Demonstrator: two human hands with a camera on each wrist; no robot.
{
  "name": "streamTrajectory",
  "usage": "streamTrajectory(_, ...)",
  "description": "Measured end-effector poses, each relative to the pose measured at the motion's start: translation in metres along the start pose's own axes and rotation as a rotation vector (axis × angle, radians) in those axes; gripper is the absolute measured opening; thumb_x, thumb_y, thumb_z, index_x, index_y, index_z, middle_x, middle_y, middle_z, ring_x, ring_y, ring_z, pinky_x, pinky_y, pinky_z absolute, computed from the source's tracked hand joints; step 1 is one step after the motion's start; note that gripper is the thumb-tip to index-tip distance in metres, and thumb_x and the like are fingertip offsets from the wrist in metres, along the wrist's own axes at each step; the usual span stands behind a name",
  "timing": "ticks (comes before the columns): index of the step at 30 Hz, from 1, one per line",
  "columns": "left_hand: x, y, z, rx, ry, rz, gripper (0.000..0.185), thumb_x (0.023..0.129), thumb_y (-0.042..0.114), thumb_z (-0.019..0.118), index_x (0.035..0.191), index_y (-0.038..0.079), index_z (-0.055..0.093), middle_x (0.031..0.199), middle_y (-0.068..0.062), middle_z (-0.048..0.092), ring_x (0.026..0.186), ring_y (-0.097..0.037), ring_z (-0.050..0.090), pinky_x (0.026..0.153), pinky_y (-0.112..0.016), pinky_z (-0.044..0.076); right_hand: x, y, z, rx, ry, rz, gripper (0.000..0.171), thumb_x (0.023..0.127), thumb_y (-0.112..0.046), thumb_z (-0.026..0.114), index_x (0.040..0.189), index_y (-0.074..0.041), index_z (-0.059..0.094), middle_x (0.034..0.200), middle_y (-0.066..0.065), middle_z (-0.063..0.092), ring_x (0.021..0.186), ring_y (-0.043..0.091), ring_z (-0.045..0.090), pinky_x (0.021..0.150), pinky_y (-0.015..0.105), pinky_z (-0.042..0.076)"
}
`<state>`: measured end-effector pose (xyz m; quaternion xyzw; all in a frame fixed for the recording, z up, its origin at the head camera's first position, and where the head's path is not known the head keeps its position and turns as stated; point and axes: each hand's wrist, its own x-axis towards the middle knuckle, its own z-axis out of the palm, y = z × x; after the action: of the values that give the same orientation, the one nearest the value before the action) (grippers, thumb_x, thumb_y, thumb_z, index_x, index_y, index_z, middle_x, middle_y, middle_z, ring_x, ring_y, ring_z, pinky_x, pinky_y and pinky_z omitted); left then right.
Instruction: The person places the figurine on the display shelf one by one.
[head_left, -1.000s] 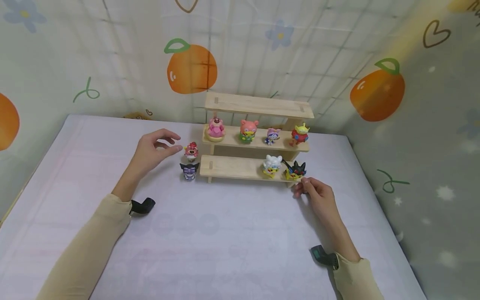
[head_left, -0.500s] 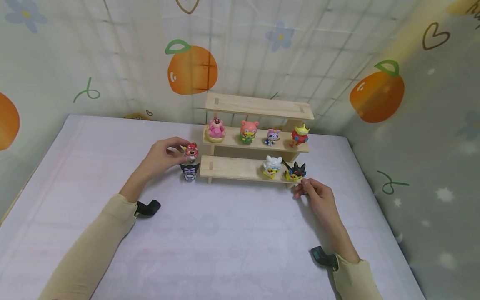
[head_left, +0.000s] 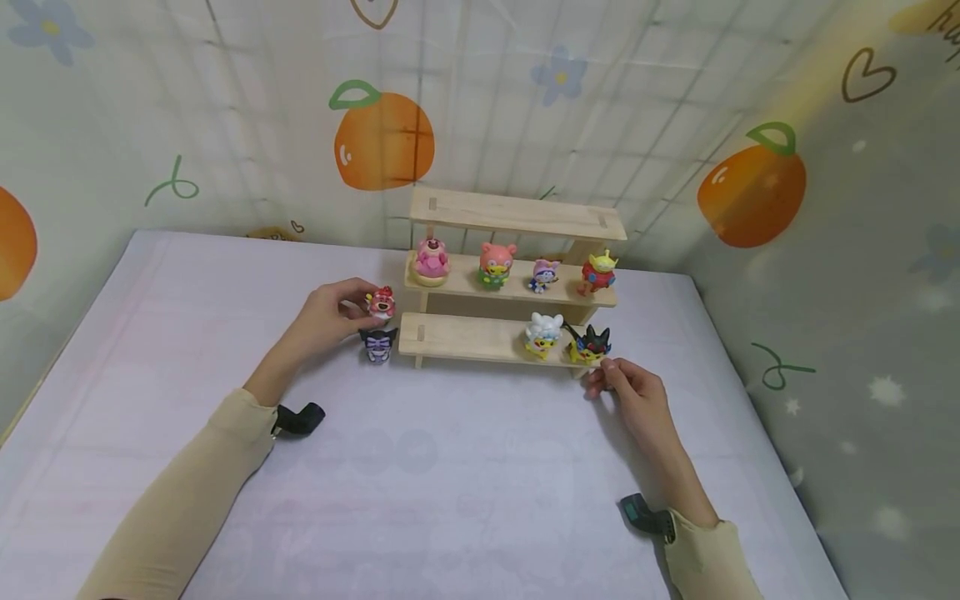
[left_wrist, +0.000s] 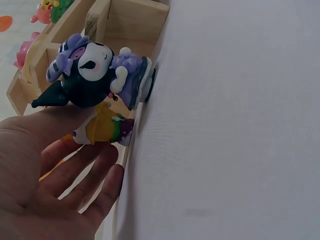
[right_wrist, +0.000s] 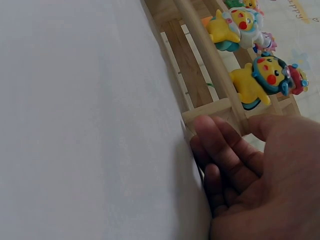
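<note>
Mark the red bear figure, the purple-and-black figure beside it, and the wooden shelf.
red bear figure (head_left: 382, 303), head view, on its face.
purple-and-black figure (left_wrist: 95, 75), left wrist view, on its head.
wooden shelf (head_left: 472, 335), head view, on the bare bottom board.

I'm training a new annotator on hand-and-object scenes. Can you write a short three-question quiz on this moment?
1. True or false: the left hand pinches the red-capped pink bear figure beside the wooden stepped shelf.
2. How many figures stand on the shelf's middle step? A) two B) four C) six
3. Fill in: the right hand rests at the lowest step's ____ end, near the black-crested yellow figure.

Key: 1 true. 2 B: pink bear on a donut, pink-hooded duck, small purple figure, green alien in red. 3 right.
</note>
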<state>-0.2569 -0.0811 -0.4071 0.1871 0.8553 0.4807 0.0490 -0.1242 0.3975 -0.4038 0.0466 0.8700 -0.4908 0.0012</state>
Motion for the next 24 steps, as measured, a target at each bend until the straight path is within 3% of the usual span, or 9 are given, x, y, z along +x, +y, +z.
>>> streamTrajectory(6, -0.002, 0.000, -0.001, 0.019, 0.026, 0.000, 0.047, 0.090, 0.019, 0.086, 0.132, 0.010, 0.070, 0.115, -0.013, 0.075, 0.097, -0.029, 0.072, 0.084, -0.039, 0.060, 0.001, 0.000, 0.001, -0.002, 0.002, 0.008, 0.053, 0.113, -0.042, 0.046, 0.116, 0.006, 0.069, 0.099, 0.016, 0.075, 0.089, 0.009, 0.069, 0.094, 0.011, 0.042)
streamTrajectory(10, -0.005, 0.002, -0.007, -0.018, 0.060, -0.025, 0.049, 0.089, 0.017, 0.086, 0.134, 0.009, 0.069, 0.118, -0.013, 0.075, 0.098, -0.029, 0.073, 0.084, -0.034, 0.059, 0.001, 0.000, 0.001, 0.001, 0.001, 0.006, 0.052, 0.113, -0.041, 0.046, 0.116, 0.006, 0.068, 0.099, 0.015, 0.075, 0.089, 0.009, 0.070, 0.093, 0.011, 0.043)
streamTrajectory(18, -0.006, 0.009, -0.017, -0.038, 0.116, -0.043, 0.048, 0.088, 0.020, 0.087, 0.133, 0.012, 0.071, 0.111, -0.011, 0.075, 0.095, -0.027, 0.072, 0.081, -0.024, 0.055, 0.001, -0.001, 0.001, -0.009, 0.005, 0.008, 0.053, 0.113, -0.042, 0.046, 0.115, 0.006, 0.069, 0.098, 0.014, 0.075, 0.089, 0.008, 0.069, 0.092, 0.010, 0.043)
streamTrajectory(24, -0.011, 0.018, -0.023, -0.044, 0.126, -0.043, 0.049, 0.089, 0.022, 0.086, 0.135, 0.011, 0.070, 0.114, -0.011, 0.074, 0.100, -0.027, 0.070, 0.089, -0.035, 0.056, 0.001, -0.001, 0.001, -0.014, -0.002, 0.016, 0.053, 0.113, -0.042, 0.046, 0.116, 0.006, 0.069, 0.099, 0.015, 0.075, 0.091, 0.008, 0.068, 0.098, 0.015, 0.040)
